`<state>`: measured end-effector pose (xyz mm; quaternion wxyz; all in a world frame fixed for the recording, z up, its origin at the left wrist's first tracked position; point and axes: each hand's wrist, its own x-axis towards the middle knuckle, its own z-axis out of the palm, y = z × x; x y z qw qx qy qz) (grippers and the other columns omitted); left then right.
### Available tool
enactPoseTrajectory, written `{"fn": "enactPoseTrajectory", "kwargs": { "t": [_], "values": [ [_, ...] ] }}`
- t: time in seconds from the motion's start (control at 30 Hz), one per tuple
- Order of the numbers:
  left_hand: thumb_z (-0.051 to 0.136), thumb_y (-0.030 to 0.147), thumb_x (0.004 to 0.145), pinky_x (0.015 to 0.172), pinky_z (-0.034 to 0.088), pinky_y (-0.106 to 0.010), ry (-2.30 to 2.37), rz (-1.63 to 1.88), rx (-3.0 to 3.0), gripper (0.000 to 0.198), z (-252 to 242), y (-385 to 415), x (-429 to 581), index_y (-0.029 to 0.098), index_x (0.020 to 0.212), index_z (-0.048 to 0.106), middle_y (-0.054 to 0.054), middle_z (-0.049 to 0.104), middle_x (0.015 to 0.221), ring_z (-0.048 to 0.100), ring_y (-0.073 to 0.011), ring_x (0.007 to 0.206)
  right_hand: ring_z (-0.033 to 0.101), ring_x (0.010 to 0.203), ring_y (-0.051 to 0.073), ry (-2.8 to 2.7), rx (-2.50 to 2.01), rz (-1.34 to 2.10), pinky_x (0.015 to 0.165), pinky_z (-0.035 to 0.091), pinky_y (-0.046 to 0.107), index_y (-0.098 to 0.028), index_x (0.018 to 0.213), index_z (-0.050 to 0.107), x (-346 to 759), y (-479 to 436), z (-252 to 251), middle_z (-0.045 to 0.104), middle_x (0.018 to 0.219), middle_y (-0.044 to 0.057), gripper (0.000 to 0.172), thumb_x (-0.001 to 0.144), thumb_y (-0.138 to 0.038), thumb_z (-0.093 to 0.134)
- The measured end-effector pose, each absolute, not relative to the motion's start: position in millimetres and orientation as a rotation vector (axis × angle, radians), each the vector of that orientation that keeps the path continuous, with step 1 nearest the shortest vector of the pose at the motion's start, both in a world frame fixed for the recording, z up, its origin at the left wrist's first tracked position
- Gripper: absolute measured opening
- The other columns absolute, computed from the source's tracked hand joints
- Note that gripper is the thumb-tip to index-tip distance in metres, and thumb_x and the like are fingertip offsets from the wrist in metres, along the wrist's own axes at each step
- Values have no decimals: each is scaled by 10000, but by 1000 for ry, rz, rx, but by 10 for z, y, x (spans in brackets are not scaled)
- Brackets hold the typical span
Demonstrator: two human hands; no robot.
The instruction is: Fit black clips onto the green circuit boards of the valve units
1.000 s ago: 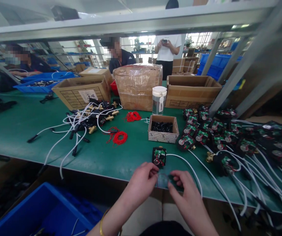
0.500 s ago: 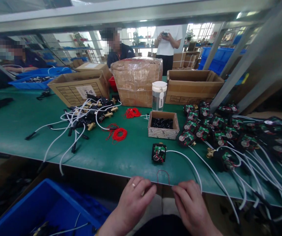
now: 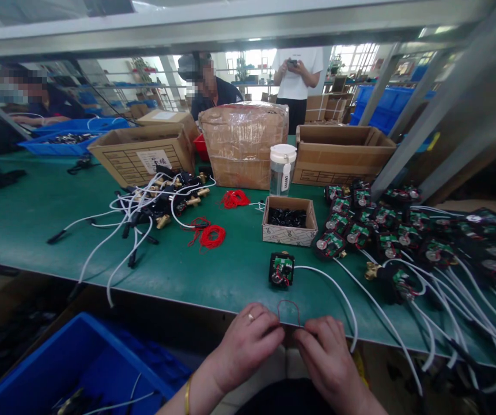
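My left hand [image 3: 252, 334] and my right hand [image 3: 323, 349] are side by side at the front edge of the green table, fingers pinched. Between them a thin red wire [image 3: 288, 301] arches up in a loop, one end running to each hand. Just beyond the loop lies a black square housing [image 3: 281, 270] with a green circuit board and red wires inside. A white cable [image 3: 332, 276] curves from it toward the table edge on the right. The fingertips hide the ends of the wire.
Red wire coils [image 3: 212, 236] lie mid-table. Behind the housing stands a small box of black parts [image 3: 290, 235]. Similar circuit units [image 3: 358, 233] crowd the right; cabled brass fittings [image 3: 163, 221] are heaped left. A blue bin [image 3: 113, 346] sits below. Other people are beyond the cartons.
Both hands have shifted slightly; the left has moved a little right and up, and the gap between them is smaller. The wire loop stays between them. The whole view has shifted slightly.
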<state>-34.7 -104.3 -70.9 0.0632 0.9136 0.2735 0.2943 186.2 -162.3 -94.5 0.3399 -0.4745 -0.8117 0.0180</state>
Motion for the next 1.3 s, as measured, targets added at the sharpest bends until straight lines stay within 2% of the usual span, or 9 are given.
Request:
{"fn": "enactPoseTrajectory", "kwargs": {
  "t": [0.13, 0.3, 0.5, 0.7, 0.83, 1.07, 1.3],
  "values": [
    [534, 96, 980, 792, 477, -329, 852, 922, 2582, 189, -634, -1067, -340, 211, 956, 682, -40, 705, 893, 586, -182, 853, 564, 861, 229, -2030, -1245, 253, 759, 429, 363, -225, 1034, 658, 1856, -1622, -857, 593, 962, 51, 190, 1060, -129, 496],
    [650, 113, 927, 738, 484, -272, 889, 914, 2155, 130, -371, -1033, -307, 217, 869, 700, -9, 698, 821, 633, -151, 799, 604, 859, 201, -1879, -1165, 690, 730, 490, 297, -237, 978, 635, 1848, -1513, -537, 608, 935, 31, 165, 1090, -214, 515],
    [748, 144, 821, 728, 514, -266, 1073, 812, 1758, 86, 45, -720, -324, 222, 784, 744, 15, 725, 791, 675, -150, 766, 611, 767, 193, -1713, -1242, 887, 669, 504, 273, -232, 892, 700, 1849, -1168, -221, 633, 835, 16, 192, 1022, -347, 617],
    [718, 195, 810, 728, 522, -274, 1151, 784, 1676, 28, 184, -434, -288, 204, 807, 745, -1, 724, 801, 661, -156, 760, 618, 744, 197, -1543, -1287, 882, 683, 534, 283, -223, 926, 729, 1746, -865, -197, 668, 851, 24, 211, 948, -425, 672],
    [727, 157, 809, 731, 502, -258, 1174, 821, 1684, 51, 121, -327, -254, 203, 792, 737, 11, 710, 805, 661, -149, 767, 598, 745, 188, -1446, -1293, 865, 670, 518, 265, -219, 950, 714, 1725, -745, -264, 657, 840, 9, 176, 920, -391, 691],
    [708, 99, 820, 748, 488, -253, 1190, 838, 1703, 104, 131, -232, -255, 197, 803, 739, 12, 697, 817, 661, -146, 790, 583, 769, 190, -1488, -1313, 834, 699, 489, 272, -221, 892, 697, 1748, -659, -253, 644, 847, 7, 149, 939, -355, 653],
    [675, 112, 844, 751, 494, -263, 1191, 853, 1736, 103, 173, -155, -235, 195, 826, 734, -1, 697, 842, 652, -154, 796, 570, 748, 199, -1526, -1330, 736, 668, 471, 283, -217, 869, 681, 1706, -599, -213, 635, 832, 24, 239, 988, -416, 624]
  ]
}}
